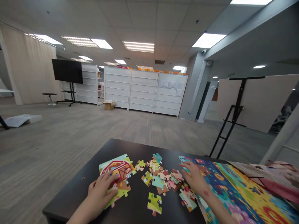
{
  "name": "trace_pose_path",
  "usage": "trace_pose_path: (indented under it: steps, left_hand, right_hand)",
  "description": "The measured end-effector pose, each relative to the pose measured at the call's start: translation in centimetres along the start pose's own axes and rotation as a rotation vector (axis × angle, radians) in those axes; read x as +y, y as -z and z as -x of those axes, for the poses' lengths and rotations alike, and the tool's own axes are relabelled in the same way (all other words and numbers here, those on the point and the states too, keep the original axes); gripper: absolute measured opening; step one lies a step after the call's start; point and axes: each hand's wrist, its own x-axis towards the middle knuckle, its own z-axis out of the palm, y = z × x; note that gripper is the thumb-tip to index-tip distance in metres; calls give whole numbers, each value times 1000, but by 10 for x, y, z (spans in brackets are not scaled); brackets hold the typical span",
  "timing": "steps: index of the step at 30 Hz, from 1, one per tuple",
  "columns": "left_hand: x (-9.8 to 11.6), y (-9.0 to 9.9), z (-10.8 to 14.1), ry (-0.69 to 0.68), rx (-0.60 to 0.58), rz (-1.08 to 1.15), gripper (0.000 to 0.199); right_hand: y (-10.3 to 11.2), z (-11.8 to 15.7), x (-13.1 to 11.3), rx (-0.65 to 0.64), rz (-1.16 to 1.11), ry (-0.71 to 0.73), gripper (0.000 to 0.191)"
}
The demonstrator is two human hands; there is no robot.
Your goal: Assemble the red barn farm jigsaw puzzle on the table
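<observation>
Room: we look down at a black desk in a wide carpeted office, with white shelving units far ahead.
Left fingers: our left hand curves its fingers over an assembled barn puzzle section; we cannot tell whether they grip a piece.
Right fingers: our right hand is open, fingers spread and holding nothing, over a colourful printed sheet.
Between fingers: loose jigsaw pieces.
</observation>
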Motion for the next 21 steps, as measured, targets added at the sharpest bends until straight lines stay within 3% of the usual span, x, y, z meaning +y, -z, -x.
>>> trace_pose_path:
  steps: [5,8,11,16,21]
  left_hand:
    - [3,6,2,8,-36,18,49]
    - [8,11,4,27,-60,14,51]
    - [13,15,5,31,-83,13,51]
    - [15,17,5,37,-81,20,51]
    - [13,21,7,6,-65,104,47]
  right_hand:
    - [-14,40,-34,-255,250,269,28]
    - [-19,75,-42,-319,336,322,29]
    - [-21,97,-35,-325,301,342,26]
    - [-24,99,-25,-242,233,215,53]
    - [-27,89,-41,-274,168,216,31]
